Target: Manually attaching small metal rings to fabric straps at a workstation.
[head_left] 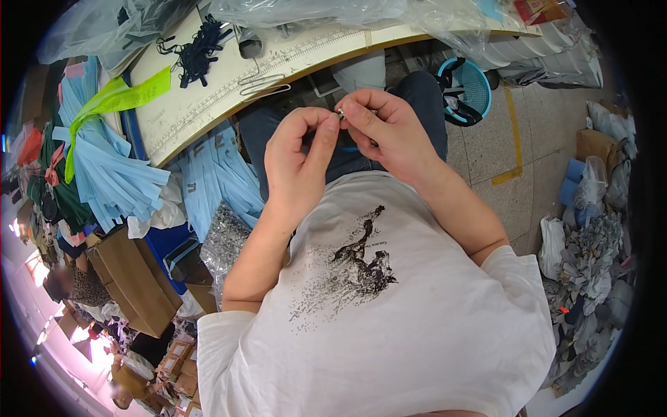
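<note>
My left hand [300, 157] and my right hand [391, 132] meet above my lap, just off the table's front edge. Thumbs and forefingers of both are pinched around a small shiny metal piece [341, 113], mostly covered by the fingertips, so its exact kind cannot be made out. More metallic glints show between the curled fingers of the right hand. Left of my left forearm sits a clear plastic bag [224, 235] full of small shiny metal parts. Light blue fabric strips [217, 177] with dark metal clips hang beside it, under the table edge.
On the white table [306, 59] lie a tangle of dark cords [200, 52], a bent wire piece [264, 85] and clear plastic sheeting. Blue strips [104, 149] and a neon yellow strip [118, 94] drape at left. A blue basket [478, 87] stands right of my knee; grey scraps [590, 278] pile farther right.
</note>
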A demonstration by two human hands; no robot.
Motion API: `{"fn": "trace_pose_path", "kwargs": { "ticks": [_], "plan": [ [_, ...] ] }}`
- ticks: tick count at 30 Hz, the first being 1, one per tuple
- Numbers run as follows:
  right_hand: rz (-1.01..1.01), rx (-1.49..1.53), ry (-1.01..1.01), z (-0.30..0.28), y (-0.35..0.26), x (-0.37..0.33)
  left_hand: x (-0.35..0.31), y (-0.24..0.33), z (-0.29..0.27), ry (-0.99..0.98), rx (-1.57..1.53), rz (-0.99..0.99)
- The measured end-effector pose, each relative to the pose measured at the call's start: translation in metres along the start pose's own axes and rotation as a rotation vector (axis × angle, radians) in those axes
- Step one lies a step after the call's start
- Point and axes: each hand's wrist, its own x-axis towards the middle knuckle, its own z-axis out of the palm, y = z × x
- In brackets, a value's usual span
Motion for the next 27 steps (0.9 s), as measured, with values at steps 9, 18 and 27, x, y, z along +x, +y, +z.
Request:
{"fn": "trace_pose_path", "kwargs": {
  "ticks": [9, 18, 27],
  "plan": [
    [0.037, -0.015, 0.061, -0.002, 0.002, 0.000, 0.002, 0.013, -0.001, 0.007, 0.400, 0.232],
    [0.024, 0.005, 0.087, 0.002, -0.003, -0.001, 0.005, 0.003, -0.003, -0.003, 0.482, 0.376],
    [-0.034, -0.204, 0.076, -0.005, -0.001, 0.001, 0.006, 0.008, -0.002, 0.018, 0.483, 0.353]
  ]
}}
